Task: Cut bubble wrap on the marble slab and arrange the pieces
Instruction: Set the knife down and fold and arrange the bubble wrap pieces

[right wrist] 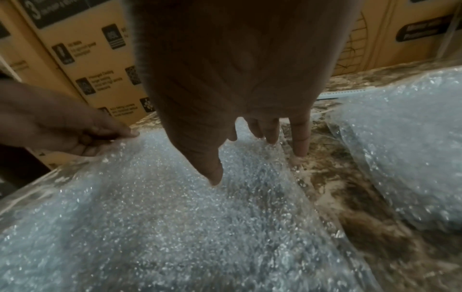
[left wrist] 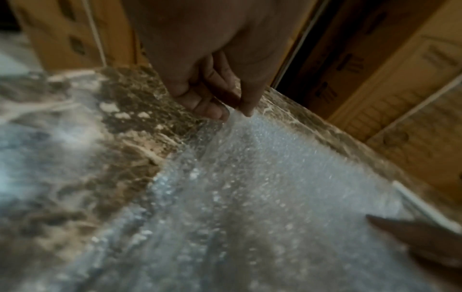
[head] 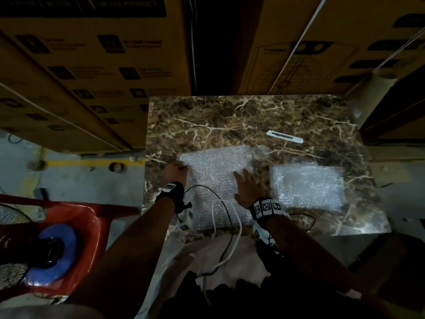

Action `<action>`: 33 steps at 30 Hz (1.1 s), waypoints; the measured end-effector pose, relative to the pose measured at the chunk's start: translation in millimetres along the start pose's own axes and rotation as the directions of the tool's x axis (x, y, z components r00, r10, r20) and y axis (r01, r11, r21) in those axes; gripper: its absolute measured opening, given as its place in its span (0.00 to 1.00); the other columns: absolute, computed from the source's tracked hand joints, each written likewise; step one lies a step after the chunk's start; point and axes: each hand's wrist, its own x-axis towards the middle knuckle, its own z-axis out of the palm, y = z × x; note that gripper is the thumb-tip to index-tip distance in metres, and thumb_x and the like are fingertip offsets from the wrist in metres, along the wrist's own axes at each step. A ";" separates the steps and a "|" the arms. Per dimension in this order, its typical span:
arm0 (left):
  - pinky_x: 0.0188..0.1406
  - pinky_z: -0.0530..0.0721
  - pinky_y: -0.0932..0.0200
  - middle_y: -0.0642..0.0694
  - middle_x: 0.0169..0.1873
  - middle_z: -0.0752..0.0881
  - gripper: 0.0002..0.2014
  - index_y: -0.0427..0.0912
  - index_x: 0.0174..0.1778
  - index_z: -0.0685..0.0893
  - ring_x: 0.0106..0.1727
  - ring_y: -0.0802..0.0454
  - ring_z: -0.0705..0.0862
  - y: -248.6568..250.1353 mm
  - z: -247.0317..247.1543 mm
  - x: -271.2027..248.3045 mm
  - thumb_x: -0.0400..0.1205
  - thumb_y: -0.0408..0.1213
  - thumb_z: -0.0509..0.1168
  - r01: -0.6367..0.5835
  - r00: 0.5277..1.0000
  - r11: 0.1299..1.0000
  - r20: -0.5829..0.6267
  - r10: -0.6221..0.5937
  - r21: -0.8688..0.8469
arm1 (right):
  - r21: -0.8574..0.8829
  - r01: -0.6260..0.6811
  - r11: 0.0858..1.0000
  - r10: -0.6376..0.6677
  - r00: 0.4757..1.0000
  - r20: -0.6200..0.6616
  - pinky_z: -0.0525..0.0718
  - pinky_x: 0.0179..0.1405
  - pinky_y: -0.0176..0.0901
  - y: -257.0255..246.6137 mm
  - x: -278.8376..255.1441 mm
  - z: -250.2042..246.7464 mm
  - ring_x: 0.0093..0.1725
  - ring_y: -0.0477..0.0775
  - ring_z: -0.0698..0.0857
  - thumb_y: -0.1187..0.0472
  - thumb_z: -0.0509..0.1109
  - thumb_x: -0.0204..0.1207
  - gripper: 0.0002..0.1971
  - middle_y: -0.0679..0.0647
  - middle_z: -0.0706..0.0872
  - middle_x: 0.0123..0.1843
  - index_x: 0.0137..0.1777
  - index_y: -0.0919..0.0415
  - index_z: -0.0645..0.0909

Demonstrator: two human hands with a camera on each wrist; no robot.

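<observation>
1. The marble slab (head: 253, 116) is serving as the worktop, giving a hard, flat base for cutting.
2. The large bubble wrap sheet (head: 216, 180) is lying near its front-left part, probably being squared up for a cut.
3. A cut piece (head: 307, 185) is lying apart to the right, seemingly set aside already.
4. The right hand (head: 247, 186) is pressing down with spread fingers, pinning the sheet flat.
5. The left hand (head: 176, 172) is pinching the sheet's far-left corner, likely tensioning it.
6. The cutter (head: 284, 137) is lying unheld beyond the sheets, within reach.
</observation>
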 end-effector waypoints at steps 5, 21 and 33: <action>0.49 0.74 0.58 0.44 0.46 0.85 0.10 0.37 0.57 0.87 0.50 0.45 0.84 7.7 -4.5 2.7 0.88 0.38 0.64 0.013 1.000 0.993 0.016 -0.011 -0.116 | -0.083 -0.053 0.995 0.050 0.998 -0.038 0.60 0.82 0.73 -5.1 1.2 -1.6 0.89 0.72 0.47 0.50 0.66 0.85 0.43 0.63 0.39 0.91 0.91 0.51 0.42; 0.69 0.84 0.38 0.29 0.50 0.89 0.11 0.37 0.45 0.76 0.62 0.45 0.90 -1.1 1.5 -19.1 0.86 0.37 0.71 -0.151 0.906 0.852 0.275 0.323 -0.502 | 0.217 0.277 0.936 -0.229 0.948 -0.222 0.89 0.47 0.57 -60.9 15.2 -22.4 0.58 0.68 0.88 0.66 0.70 0.83 0.50 0.58 0.46 0.92 0.90 0.46 0.35; 0.62 0.84 0.64 0.58 0.44 0.93 0.23 0.38 0.78 0.78 0.54 0.63 0.89 -2.4 -11.7 -23.6 0.86 0.24 0.66 -0.119 0.862 0.841 0.366 0.351 -0.527 | 0.044 0.204 0.978 -0.195 0.970 -0.146 0.88 0.54 0.59 -33.6 37.4 -74.0 0.60 0.68 0.86 0.69 0.71 0.79 0.37 0.62 0.73 0.77 0.84 0.44 0.65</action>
